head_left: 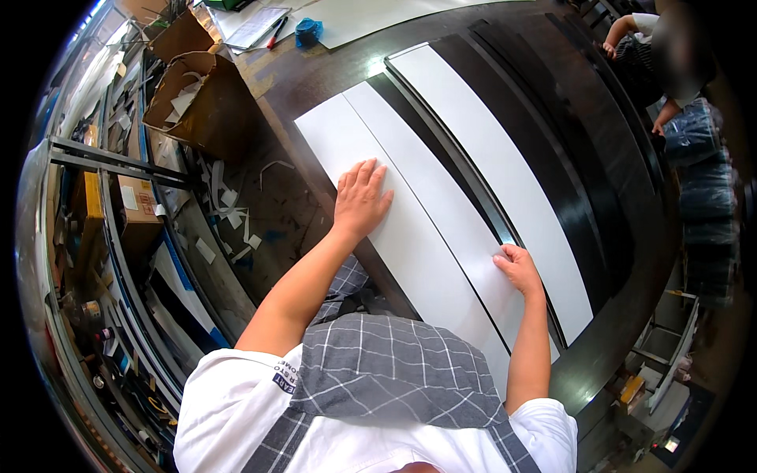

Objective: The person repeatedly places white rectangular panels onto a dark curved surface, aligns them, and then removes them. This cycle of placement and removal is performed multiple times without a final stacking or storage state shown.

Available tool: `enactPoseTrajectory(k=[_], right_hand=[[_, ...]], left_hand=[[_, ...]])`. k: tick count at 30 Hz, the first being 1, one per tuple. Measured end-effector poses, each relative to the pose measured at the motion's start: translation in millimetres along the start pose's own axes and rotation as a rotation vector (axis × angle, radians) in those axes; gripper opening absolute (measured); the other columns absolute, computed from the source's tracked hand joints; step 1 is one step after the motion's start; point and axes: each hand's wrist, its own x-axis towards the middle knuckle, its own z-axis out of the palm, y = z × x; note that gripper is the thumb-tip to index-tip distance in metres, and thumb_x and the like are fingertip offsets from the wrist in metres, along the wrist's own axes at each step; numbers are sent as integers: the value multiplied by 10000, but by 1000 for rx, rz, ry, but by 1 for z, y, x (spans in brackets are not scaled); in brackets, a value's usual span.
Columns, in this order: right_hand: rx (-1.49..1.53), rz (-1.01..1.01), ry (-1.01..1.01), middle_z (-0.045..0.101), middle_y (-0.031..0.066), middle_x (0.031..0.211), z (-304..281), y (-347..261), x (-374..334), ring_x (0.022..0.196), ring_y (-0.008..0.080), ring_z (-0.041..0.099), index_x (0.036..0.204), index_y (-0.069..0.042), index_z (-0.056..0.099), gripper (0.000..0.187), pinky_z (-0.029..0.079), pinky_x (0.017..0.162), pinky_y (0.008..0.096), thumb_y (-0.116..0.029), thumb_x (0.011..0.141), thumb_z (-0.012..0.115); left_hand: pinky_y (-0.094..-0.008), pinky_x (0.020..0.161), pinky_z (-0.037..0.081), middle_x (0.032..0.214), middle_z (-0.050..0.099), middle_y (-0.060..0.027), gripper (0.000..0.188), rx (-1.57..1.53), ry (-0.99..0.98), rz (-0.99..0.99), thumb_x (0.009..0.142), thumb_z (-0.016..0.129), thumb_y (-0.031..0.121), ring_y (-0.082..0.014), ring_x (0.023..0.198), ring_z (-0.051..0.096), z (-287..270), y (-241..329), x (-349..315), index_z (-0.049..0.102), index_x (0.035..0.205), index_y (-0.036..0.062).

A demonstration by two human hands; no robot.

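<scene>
Two long white strips lie side by side on the dark table, with a thin dark line between them. On the near white strip [402,236], my left hand [361,199] rests flat, palm down, fingers stretched out. My right hand [520,271] is at the far edge of the neighbouring white strip [426,193], thumb on top and fingers curled at the edge. Its fingertips are partly hidden. Past that edge runs a dark gap, then another long white panel [505,165]. Beyond it lie several black panels [512,102].
The dark table [339,75] holds a blue tape roll [308,32] and papers [256,27] at the far left. A cardboard box [197,102] and white scraps [225,197] are left of it, beside a metal rack [118,162]. Another person [631,63] stands at the far right.
</scene>
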Motion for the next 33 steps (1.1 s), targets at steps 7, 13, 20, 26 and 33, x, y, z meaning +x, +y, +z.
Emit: enactPoseTrajectory(k=[7,13,20,26,33], right_hand=[[-12,23,-27,613,17,767,-1,-10,1,714,95,542,929,20,635,173,452,668,270,-118,825,652],[-27,24,-16,609,15,758,0,-8,1,710,92,539,921,17,637,171,449,663,268,-125,827,649],[-3,42,-17,607,9,755,1,-13,-2,706,82,529,920,13,638,167,443,659,261,-126,829,649],[-24,42,-13,613,11,758,1,-8,1,704,86,530,916,17,636,169,444,658,264,-126,828,646],[-62,37,-4,621,31,765,2,-14,0,714,99,539,928,29,633,205,448,667,276,-141,815,640]], left_hand=[[-422,1120,231,1430,403,-117,504,-13,-4,-4,883,586,310,-280,1361,314,0,0,0,495,1322,80],[-427,1117,233,1425,410,-118,500,-6,7,-1,875,595,300,-281,1358,320,1,1,1,502,1312,76],[-430,1100,254,1401,434,-122,506,-38,-14,-6,858,617,285,-292,1326,356,-3,-4,12,505,1304,73],[-427,1085,274,1395,450,-110,507,-18,35,66,872,601,270,-286,1312,377,6,-29,48,492,1323,68],[-424,1086,274,1425,440,-70,459,38,0,92,914,535,272,-262,1318,373,12,-49,70,498,1334,91]])
